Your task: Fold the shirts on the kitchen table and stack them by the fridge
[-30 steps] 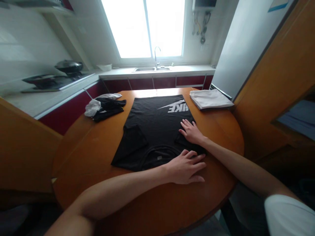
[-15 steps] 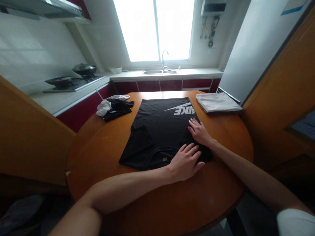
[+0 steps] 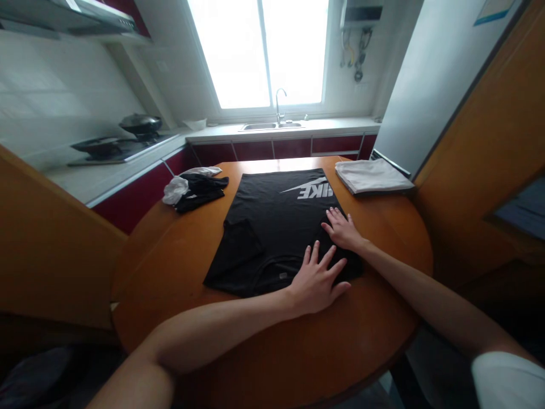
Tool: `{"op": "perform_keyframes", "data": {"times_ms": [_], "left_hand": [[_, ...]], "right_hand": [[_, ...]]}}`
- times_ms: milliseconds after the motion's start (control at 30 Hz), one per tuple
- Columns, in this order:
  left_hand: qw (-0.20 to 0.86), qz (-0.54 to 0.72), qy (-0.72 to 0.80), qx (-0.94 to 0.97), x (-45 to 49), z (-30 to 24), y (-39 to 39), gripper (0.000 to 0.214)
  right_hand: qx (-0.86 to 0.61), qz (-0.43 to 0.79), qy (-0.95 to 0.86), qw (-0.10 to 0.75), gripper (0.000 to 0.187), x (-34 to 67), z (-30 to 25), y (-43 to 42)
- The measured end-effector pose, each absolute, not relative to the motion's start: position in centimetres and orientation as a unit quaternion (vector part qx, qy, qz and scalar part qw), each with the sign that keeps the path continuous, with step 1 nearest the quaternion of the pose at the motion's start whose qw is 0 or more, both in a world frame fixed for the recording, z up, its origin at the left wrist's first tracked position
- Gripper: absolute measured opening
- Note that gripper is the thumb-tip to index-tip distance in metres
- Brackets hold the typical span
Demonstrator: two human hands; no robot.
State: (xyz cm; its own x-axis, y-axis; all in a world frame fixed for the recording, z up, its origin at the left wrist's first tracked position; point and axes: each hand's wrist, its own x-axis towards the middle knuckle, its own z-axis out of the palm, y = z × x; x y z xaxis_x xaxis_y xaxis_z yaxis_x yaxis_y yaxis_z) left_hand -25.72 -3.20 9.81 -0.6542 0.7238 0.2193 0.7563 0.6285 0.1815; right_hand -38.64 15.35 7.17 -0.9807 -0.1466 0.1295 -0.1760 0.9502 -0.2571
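Observation:
A black T-shirt (image 3: 272,221) with white lettering and a swoosh lies on the wooden table (image 3: 162,267), its collar toward me and its hem toward the window. Both side edges are turned inward, and the sleeves lie over the body. My left hand (image 3: 317,281) rests by the collar on the right side, palm down, fingers spread on the cloth and thumb out to the right. Farther up the right edge, my right hand (image 3: 343,230) lies flat on the shirt with its fingers stretched out. Neither hand grips anything.
A folded white and grey cloth stack (image 3: 372,177) lies at the table's back right. Crumpled black and white clothes (image 3: 196,189) lie at the back left. Beyond are a sink (image 3: 272,126), a stove (image 3: 123,150) with pans, and a tall fridge (image 3: 430,79) on the right.
The fingers of my left hand have spread wider apart on the cloth. My right hand has shifted only slightly on the shirt. The whole view has turned a little to the right.

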Motion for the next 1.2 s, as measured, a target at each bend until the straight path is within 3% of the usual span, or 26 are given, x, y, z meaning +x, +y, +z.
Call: {"op": "perform_keyframes", "data": {"times_ms": [167, 600, 1200], "left_hand": [[0.056, -0.129, -0.905, -0.402, -25.8, 9.6, -3.3, 0.061], [0.033, -0.109, -0.853, -0.509, -25.7, 12.5, -2.2, 0.060], [0.063, -0.121, -0.863, -0.486, -25.3, 10.6, -1.1, 0.056]], "right_hand": [[0.081, 0.139, -0.984, 0.081, 0.063, -38.6, 7.4, 15.3], [0.077, 0.145, -0.985, 0.051, 0.063, -38.4, 7.4, 15.2], [0.073, 0.147, -0.985, 0.058, 0.062, -38.1, 8.2, 14.9]]}}
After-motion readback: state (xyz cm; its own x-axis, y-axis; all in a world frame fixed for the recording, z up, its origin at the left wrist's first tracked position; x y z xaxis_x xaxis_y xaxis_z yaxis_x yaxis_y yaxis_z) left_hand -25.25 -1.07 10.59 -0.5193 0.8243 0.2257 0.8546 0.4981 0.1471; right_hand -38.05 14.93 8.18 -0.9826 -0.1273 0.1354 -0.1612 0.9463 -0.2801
